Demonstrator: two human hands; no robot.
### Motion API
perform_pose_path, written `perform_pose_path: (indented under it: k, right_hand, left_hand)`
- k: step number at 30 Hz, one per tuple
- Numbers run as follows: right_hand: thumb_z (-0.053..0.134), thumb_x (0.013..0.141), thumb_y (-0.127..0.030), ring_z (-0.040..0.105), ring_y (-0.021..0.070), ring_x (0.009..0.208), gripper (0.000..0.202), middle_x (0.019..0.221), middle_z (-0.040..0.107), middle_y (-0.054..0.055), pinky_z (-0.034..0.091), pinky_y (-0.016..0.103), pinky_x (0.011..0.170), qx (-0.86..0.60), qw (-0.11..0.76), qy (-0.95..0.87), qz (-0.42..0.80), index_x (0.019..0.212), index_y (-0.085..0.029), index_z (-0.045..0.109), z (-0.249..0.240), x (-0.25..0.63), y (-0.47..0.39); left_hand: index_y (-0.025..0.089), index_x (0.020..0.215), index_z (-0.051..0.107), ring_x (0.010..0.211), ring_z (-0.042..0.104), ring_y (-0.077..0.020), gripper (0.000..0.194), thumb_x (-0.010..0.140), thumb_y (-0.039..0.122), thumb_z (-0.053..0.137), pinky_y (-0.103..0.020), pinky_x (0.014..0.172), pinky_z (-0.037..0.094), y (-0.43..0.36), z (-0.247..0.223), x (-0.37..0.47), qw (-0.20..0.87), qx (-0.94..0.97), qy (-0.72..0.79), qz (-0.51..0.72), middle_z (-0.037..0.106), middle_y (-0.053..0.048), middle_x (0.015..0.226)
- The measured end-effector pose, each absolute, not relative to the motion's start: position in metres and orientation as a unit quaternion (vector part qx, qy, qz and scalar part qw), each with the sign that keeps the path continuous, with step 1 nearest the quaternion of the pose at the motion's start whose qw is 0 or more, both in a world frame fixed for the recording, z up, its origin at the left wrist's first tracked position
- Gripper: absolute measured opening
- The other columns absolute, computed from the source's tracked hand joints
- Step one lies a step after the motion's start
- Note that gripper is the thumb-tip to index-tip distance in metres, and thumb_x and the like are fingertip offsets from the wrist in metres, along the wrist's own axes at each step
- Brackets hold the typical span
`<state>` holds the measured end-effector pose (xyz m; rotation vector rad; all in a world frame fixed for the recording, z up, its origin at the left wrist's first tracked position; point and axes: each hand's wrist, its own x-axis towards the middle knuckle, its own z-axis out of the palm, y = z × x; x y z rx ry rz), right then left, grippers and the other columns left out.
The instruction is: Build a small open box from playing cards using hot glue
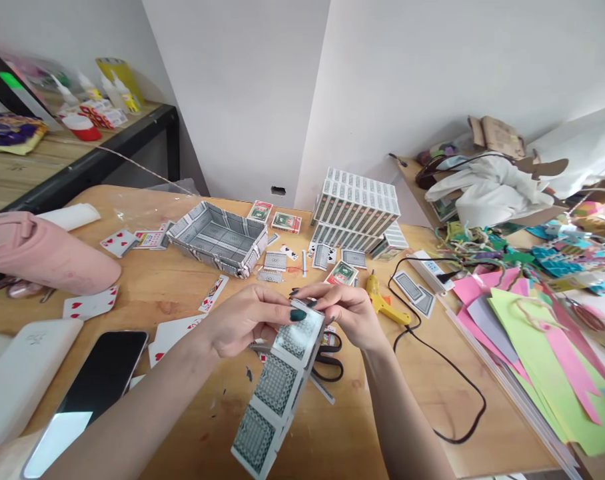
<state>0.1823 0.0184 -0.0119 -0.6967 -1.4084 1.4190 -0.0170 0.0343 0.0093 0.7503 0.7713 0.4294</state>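
Note:
A long strip of joined playing cards (pixel 275 383), backs facing me, hangs tilted from my hands over the table. My left hand (pixel 245 319) pinches its upper end from the left, thumb on the card face. At the top right corner my right hand (pixel 345 310) grips the same strip with its fingertips. Behind and below the strip lie black-handled scissors (pixel 331 360), partly hidden. Beyond my left hand stands an open box made of playing cards (pixel 217 233). To the right of my right hand rests a yellow glue gun (pixel 385 303) with a black cord.
Stacked card boxes (pixel 355 207) stand at the back. Loose cards lie about the table. On the left are a phone (pixel 92 387), a white device (pixel 30 380) and a pink bottle (pixel 47 257). A power strip (pixel 432 272) and coloured paper (pixel 527 360) are at right.

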Motion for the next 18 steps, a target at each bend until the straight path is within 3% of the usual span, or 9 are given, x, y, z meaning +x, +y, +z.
perform_pose_path:
  k: [6,10,14,18]
  right_hand:
    - [0.071,0.076,-0.04,0.064,0.0224,0.1,0.015,0.098,0.073,0.004,0.048,0.041,0.092,-0.356,0.525,-0.576,0.515,0.083,-0.027,0.075,-0.01,0.177,0.02]
    - [0.07,0.076,-0.04,0.063,0.0176,0.077,0.018,0.075,0.07,0.002,0.05,0.031,0.075,-0.512,0.569,-0.488,0.419,0.073,-0.022,0.07,-0.002,0.169,0.011]
    - [0.067,0.077,-0.044,0.056,0.0135,0.061,0.027,0.065,0.063,0.001,0.046,0.026,0.059,-0.528,0.513,-0.473,0.484,0.07,-0.018,0.067,0.007,0.155,-0.002]
    - [0.068,0.076,-0.042,0.051,0.0116,0.059,0.025,0.064,0.059,-0.001,0.042,0.024,0.056,-0.522,0.544,-0.423,0.503,0.069,-0.018,0.064,0.009,0.145,-0.005]
  left_hand:
    - [0.013,0.062,0.072,0.051,0.052,-0.0061,0.018,0.058,0.029,0.08,-0.016,0.047,0.042,0.031,0.011,-0.017,0.799,0.345,0.405,0.278,0.062,-0.001,0.057]
    - [0.015,0.06,0.072,0.055,0.056,-0.0084,0.017,0.055,0.028,0.082,-0.018,0.053,0.047,0.031,0.012,-0.017,0.763,0.328,0.422,0.363,0.066,-0.001,0.06]
    - [0.016,0.06,0.072,0.055,0.057,-0.0091,0.016,0.059,0.029,0.08,-0.02,0.054,0.049,0.027,0.016,-0.012,0.726,0.361,0.432,0.394,0.063,0.0,0.056]
    - [0.017,0.069,0.073,0.06,0.057,-0.0108,0.017,0.062,0.031,0.079,-0.023,0.059,0.052,0.022,0.017,-0.007,0.689,0.401,0.453,0.399,0.067,-0.001,0.066]
